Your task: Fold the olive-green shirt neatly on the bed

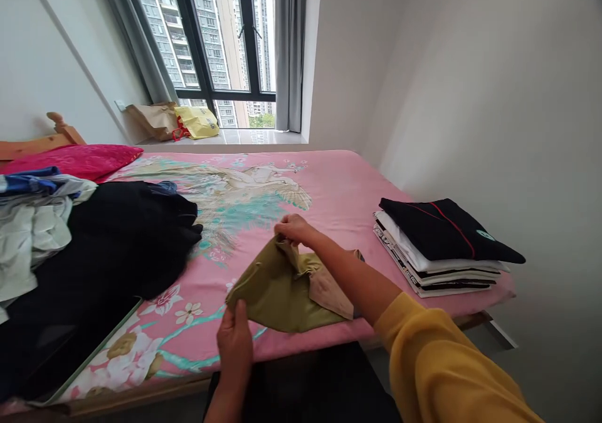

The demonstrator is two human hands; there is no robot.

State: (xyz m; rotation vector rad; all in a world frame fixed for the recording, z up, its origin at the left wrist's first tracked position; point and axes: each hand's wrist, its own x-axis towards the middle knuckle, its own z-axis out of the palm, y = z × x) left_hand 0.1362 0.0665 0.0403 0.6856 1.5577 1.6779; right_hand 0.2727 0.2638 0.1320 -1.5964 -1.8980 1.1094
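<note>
Both hands grip olive garment (277, 291): left hand (234, 341) near edge, right hand (294, 228) far edge. Advice: keep edges aligned, cloth taut.

A stack of folded clothes (442, 247) lies on the pink bedsheet (329, 184), well apart from a dark clothes heap (108, 247).

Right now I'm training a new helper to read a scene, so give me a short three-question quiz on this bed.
1. True or false: the left hand presses the near corner of the olive garment.
2. What does the right hand pinch?
A. the red pillow
B. the olive garment's far edge
C. the yellow bag
3. What colour tops the folded stack?

Key: 1 true; 2 B; 3 black.
</note>
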